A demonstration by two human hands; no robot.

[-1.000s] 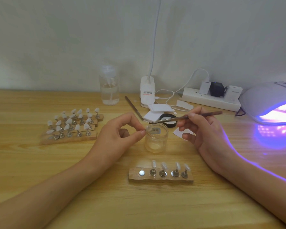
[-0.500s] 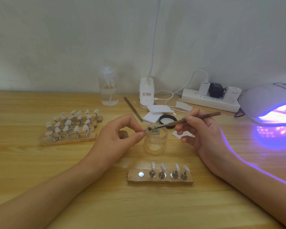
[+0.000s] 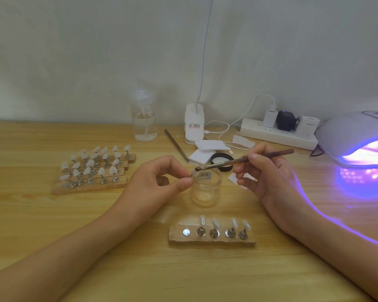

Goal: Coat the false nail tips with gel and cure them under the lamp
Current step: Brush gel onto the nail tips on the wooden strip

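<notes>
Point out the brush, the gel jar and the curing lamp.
brush (image 3: pixel 231 162): head view, middle of its shaft.
gel jar (image 3: pixel 205 194): head view, its glass wall.
curing lamp (image 3: pixel 347 131): head view, its white dome.

Central obstacles: jar (strip nearer)

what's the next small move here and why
Probably draw the brush along the nail tip to spread gel: the right hand has its bristles right at the tip, which the left hand pinches at the open jar rim.
</notes>
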